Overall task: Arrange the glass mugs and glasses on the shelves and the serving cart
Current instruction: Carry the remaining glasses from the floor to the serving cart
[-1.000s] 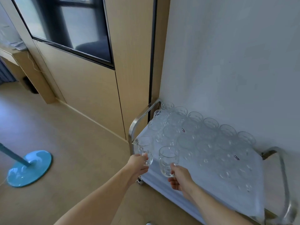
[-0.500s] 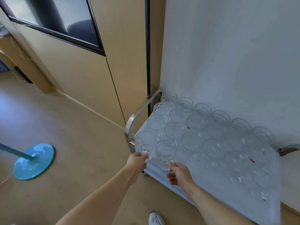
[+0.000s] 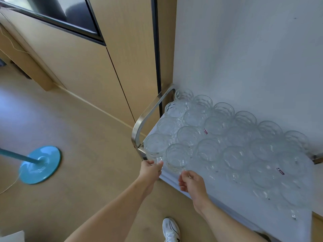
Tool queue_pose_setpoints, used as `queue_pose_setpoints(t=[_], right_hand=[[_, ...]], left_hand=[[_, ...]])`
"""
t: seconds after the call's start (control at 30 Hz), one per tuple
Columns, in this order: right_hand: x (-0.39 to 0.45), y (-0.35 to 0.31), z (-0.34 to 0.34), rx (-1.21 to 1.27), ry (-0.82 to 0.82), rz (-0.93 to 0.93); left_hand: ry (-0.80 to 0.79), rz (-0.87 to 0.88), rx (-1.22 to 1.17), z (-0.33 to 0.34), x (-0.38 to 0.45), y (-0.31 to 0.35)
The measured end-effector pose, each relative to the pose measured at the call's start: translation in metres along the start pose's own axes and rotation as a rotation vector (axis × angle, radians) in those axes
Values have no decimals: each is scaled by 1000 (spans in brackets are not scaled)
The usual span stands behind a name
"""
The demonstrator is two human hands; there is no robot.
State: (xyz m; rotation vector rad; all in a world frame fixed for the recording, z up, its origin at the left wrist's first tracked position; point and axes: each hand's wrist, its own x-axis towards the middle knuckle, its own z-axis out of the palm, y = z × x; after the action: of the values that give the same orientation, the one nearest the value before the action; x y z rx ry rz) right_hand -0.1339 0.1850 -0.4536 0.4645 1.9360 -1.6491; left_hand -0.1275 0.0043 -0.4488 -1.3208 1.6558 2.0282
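Rows of glass mugs (image 3: 216,137) are already filling the serving cart (image 3: 150,110); both hands (image 3: 151,169) are gripping two front mugs, apparently placing them.

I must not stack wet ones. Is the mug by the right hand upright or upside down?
Upright: the mug stands on the cart's white cover with its round open rim facing up, beside the right hand. It looks empty.

Serving cart (image 3: 152,110) right end cut off.
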Motion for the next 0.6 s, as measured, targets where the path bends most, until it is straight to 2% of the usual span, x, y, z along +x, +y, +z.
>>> queue_pose_setpoints(t=[0.1, 0.23, 0.43, 0.6], right_hand=[[2, 0, -2, -134, 28, -36], [6, -3, -5, -358, 103, -184], [16, -7, 4, -407, 98, -211], [20, -9, 17, -386, 202, -258]], left_hand=[[7, -22, -72, 5, 0, 3], [-23, 14, -54, 8, 3, 9], [-76, 26, -83, 10, 3, 15], [-167, 25, -94, 6, -2, 21]])
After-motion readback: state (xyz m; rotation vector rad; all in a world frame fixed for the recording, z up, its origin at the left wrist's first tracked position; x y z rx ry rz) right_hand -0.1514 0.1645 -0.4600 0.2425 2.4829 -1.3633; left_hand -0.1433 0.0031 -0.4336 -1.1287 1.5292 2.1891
